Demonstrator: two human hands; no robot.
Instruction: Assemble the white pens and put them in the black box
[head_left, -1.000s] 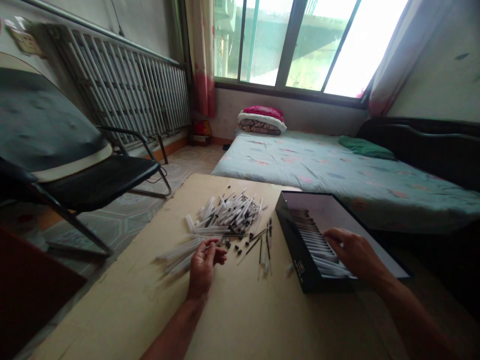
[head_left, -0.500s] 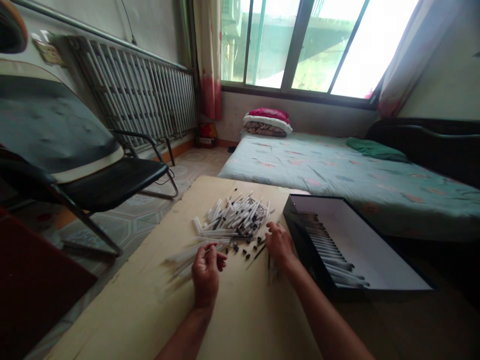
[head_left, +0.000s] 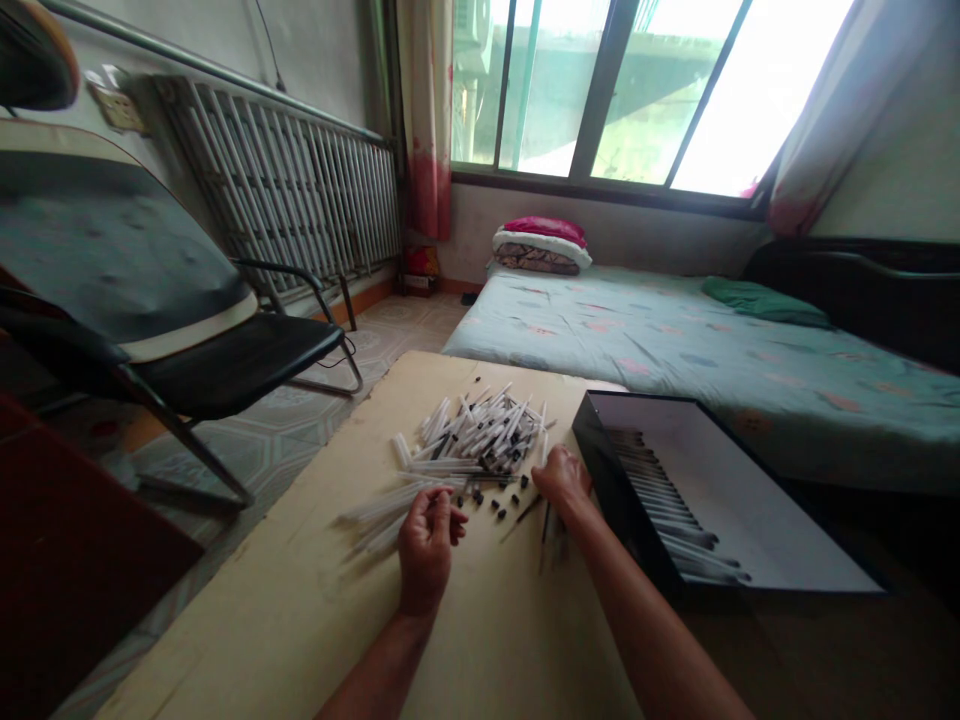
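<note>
Two curled hands, grip unclear: left hand (head_left: 427, 555) & right hand (head_left: 562, 478) at front of clear pen tubes (head_left: 480, 440) on tan tabletop (head_left: 255, 600), black box (head_left: 619, 500) at right edge, bed (head_left: 637, 350) beyond.

Tan board (head_left: 262, 560) under loose pen tubes (head_left: 480, 435) and black box (head_left: 615, 490)

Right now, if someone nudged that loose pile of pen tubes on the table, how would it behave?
The clear plastic pen tubes probably feel light and stiff, since they lie straight without sagging. Being round and loosely crossed, they would likely roll and slide apart easily. Those beside the left hand seem likeliest to scatter first, as they lie spread at the pile's edge.
</note>
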